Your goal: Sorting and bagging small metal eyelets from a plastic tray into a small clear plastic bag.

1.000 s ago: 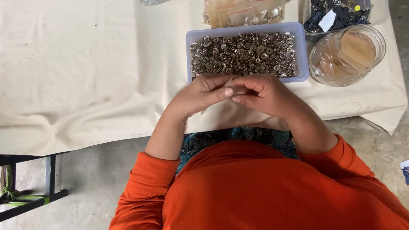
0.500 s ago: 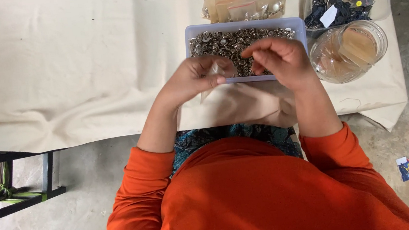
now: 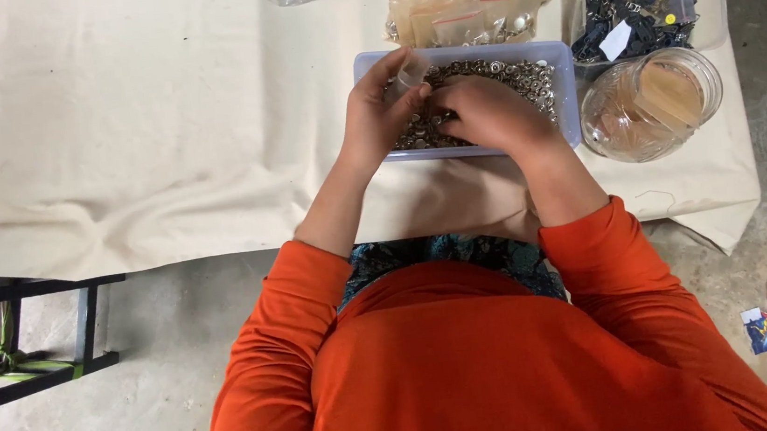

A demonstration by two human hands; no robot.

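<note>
Cloth-covered table [image 3: 113,129]; hands [image 3: 374,113] hiding tray [image 3: 566,85] contents

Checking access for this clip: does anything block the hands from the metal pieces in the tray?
Nothing visible does. The open plastic tray has no lid, and both the left hand and the right hand are already over it, down among the small metal pieces. The left hand holds a small clear bag.

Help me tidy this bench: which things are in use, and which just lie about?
In use: left hand, right hand, blue tray of small metal rings.
Lying about: round clear jar, tub of dark parts, plastic bags.
</note>
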